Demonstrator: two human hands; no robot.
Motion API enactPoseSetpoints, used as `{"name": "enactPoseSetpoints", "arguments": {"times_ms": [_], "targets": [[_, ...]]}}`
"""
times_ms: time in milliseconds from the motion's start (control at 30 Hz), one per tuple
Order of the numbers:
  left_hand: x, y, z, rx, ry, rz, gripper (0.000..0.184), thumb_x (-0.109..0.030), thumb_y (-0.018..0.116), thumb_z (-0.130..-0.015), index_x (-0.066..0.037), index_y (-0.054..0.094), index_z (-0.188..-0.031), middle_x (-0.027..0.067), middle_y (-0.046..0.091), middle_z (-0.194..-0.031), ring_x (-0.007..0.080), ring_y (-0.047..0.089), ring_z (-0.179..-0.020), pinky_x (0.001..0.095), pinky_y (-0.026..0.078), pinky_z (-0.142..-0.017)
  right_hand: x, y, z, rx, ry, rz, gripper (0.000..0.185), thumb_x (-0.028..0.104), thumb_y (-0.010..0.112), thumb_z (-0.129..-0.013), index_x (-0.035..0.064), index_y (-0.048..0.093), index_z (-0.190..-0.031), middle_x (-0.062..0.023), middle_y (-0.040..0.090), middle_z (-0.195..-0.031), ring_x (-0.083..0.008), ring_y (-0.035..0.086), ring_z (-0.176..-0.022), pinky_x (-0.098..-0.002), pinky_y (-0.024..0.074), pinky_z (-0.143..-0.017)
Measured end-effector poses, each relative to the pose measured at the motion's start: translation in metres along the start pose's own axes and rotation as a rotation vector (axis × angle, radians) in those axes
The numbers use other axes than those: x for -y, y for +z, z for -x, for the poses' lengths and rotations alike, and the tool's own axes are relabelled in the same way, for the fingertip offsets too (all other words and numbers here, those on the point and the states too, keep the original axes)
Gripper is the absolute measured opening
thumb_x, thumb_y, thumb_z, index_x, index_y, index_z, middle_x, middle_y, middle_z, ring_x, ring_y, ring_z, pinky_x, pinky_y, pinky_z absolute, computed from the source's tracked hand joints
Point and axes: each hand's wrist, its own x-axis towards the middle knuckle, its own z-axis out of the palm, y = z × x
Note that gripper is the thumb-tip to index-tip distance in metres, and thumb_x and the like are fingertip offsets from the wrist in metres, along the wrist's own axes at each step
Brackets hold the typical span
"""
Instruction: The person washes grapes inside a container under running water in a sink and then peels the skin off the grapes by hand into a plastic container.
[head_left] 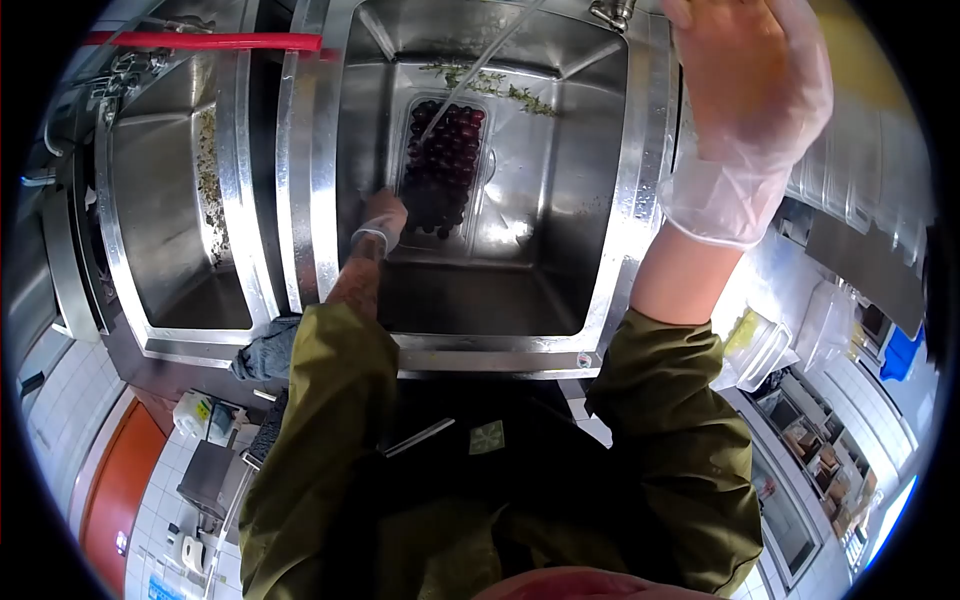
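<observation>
A clear plastic container (482, 185) of round dark red fruit (445, 150), cherries or grapes, stands in the steel sink. At its near left side is my left hand (384, 214), wearing a thin clear glove, with fingers curled at the container's edge. A thin pale line (480, 65), a water stream or slim spout, slants down onto the fruit. My right hand (750, 85), in a loose clear glove, is raised at the upper right, beyond the sink's right rim. The top of the view cuts off its fingers, and what they touch is hidden.
Green sprigs (500, 85) lie at the sink's back. A second basin (165, 220) on the left has plant scraps along its side. A red hose or bar (210, 41) crosses its back. A dark cloth (265, 350) hangs on the front rim; plastic containers (755, 350) stand at right.
</observation>
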Motion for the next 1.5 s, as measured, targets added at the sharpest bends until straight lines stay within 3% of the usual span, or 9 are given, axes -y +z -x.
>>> {"name": "enactPoseSetpoints", "arguments": {"times_ms": [100, 200, 300, 400, 733, 900, 967, 1233, 1500], "targets": [[-0.004, -0.001, 0.004, -0.048, -0.087, 0.092, 0.024, -0.022, 0.054, -0.085, -0.004, 0.064, -0.097, 0.0224, 0.062, -0.102, 0.0374, 0.06, -0.097, 0.0429, 0.05, -0.082, 0.019, 0.076, -0.041, -0.663, 0.211, 0.084, 0.029, 0.025, 0.064, -0.083, 0.0013, 0.062, -0.1, -0.0149, 0.065, -0.102, -0.0263, 0.062, -0.1, -0.0248, 0.0444, -0.077], [-0.003, -0.003, 0.007, -0.028, -0.106, 0.141, 0.024, -0.022, 0.055, -0.085, -0.004, 0.062, -0.099, 0.0228, 0.062, -0.102, 0.0377, 0.06, -0.098, 0.043, 0.05, -0.083, 0.012, 0.029, -0.027, -0.128, -0.062, 0.12, 0.026, 0.025, 0.064, -0.084, 0.0036, 0.063, -0.099, -0.0139, 0.066, -0.099, -0.0247, 0.062, -0.099, -0.0217, 0.0448, -0.071], [-0.001, -0.003, 0.008, -0.008, -0.103, 0.156, 0.023, -0.022, 0.055, -0.085, -0.005, 0.061, -0.099, 0.0227, 0.062, -0.101, 0.0375, 0.06, -0.099, 0.043, 0.049, -0.083, 0.001, 0.016, -0.007, -0.056, -0.194, 0.172, 0.025, 0.027, 0.066, -0.083, 0.0066, 0.063, -0.098, -0.0094, 0.066, -0.094, -0.0134, 0.061, -0.085, -0.0181, 0.0419, -0.065], [0.005, 0.007, 0.002, -0.052, -0.035, 0.132, 0.025, -0.023, 0.053, -0.085, -0.005, 0.059, -0.1, 0.0226, 0.062, -0.101, 0.0397, 0.058, -0.099, 0.0465, 0.048, -0.083, 0.002, -0.026, -0.023, -0.391, -0.016, 0.45, 0.032, 0.032, 0.066, -0.083, 0.005, 0.061, -0.1, -0.0043, 0.065, -0.089, -0.0046, 0.049, -0.065, -0.0169, 0.0371, -0.059], [-0.005, -0.008, 0.011, 0.005, -0.059, 0.111, 0.024, -0.02, 0.05, -0.086, -0.005, 0.059, -0.102, 0.0249, 0.061, -0.101, 0.0413, 0.057, -0.099, 0.0477, 0.047, -0.085, -0.009, -0.01, -0.026, -0.509, 0.295, 0.411, 0.02, 0.024, 0.061, -0.088, 0.0048, 0.06, -0.096, -0.0095, 0.062, -0.103, -0.0074, 0.052, -0.07, -0.0177, 0.0393, -0.061], [-0.007, -0.006, 0.007, -0.007, -0.139, 0.108, 0.026, -0.02, 0.049, -0.087, -0.004, 0.058, -0.104, 0.0236, 0.06, -0.106, 0.0395, 0.057, -0.101, 0.046, 0.047, -0.087, -0.036, -0.036, -0.016, 0.118, 0.246, -0.361, 0.049, 0.032, 0.065, -0.081, -0.003, 0.053, -0.114, -0.0138, 0.06, -0.107, -0.0151, 0.051, -0.087, -0.0294, 0.0394, -0.086], [-0.004, -0.004, 0.01, 0.008, -0.121, 0.127, 0.026, -0.02, 0.048, -0.086, -0.004, 0.057, -0.105, 0.0257, 0.059, -0.106, 0.0427, 0.056, -0.101, 0.0488, 0.046, -0.087, -0.029, -0.04, -0.008, -0.119, 0.275, -0.258, 0.018, 0.008, 0.06, -0.086, -0.0018, 0.06, -0.101, -0.014, 0.061, -0.101, -0.0115, 0.051, -0.081, -0.0252, 0.0421, -0.073], [-0.012, -0.016, 0.018, -0.013, -0.078, 0.086, 0.029, -0.017, 0.044, -0.088, -0.001, 0.06, -0.106, 0.0237, 0.061, -0.106, 0.0374, 0.059, -0.102, 0.043, 0.049, -0.087, -0.024, -0.063, 0.009, -0.164, 0.199, -0.006, 0.03, 0.012, 0.057, -0.09, -0.0099, 0.055, -0.11, -0.0135, 0.059, -0.101, -0.0127, 0.051, -0.08, -0.0261, 0.0411, -0.077], [-0.016, -0.016, 0.029, 0.001, -0.099, 0.131, 0.028, -0.02, 0.046, -0.087, -0.001, 0.06, -0.102, 0.0238, 0.062, -0.101, 0.04, 0.059, -0.098, 0.0459, 0.049, -0.085, -0.126, -0.104, 0.078, -0.47, 0.395, 0.431, 0.015, 0.009, 0.055, -0.081, 0.0066, 0.063, -0.093, -0.0042, 0.064, -0.092, -0.0078, 0.054, -0.078, -0.0238, 0.0423, -0.067]]}}
